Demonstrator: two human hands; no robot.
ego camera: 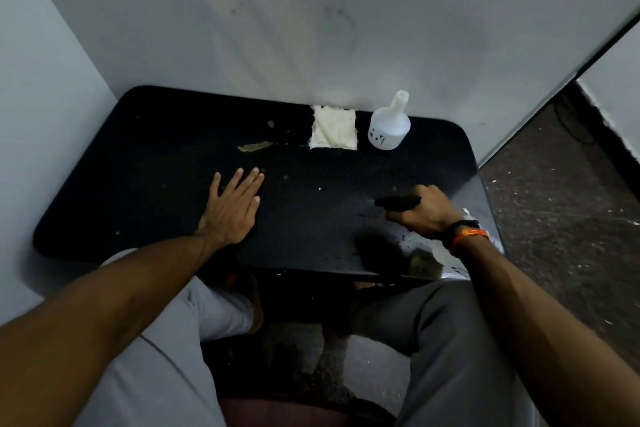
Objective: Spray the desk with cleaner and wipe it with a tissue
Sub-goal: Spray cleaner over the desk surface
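1. My left hand (235,204) lies flat, palm down, fingers spread, on the black desk (145,163); it holds nothing.
2. My right hand (424,210) is closed around a spray bottle (441,251) over the desk's near right part. The black nozzle (398,202) points left; the pale body shows below my wrist (mostly hidden by the arm).
3. An orange band (469,236) and a dark one sit on that wrist.
4. The folded white tissue (333,128) lies at the far edge by the wall (311,28), untouched.
5. Just right of the tissue stands a second white bottle (389,126), narrow neck, no cap visible.
6. Surface: pale smear (254,147) left of the tissue; droplets glint near my right hand.
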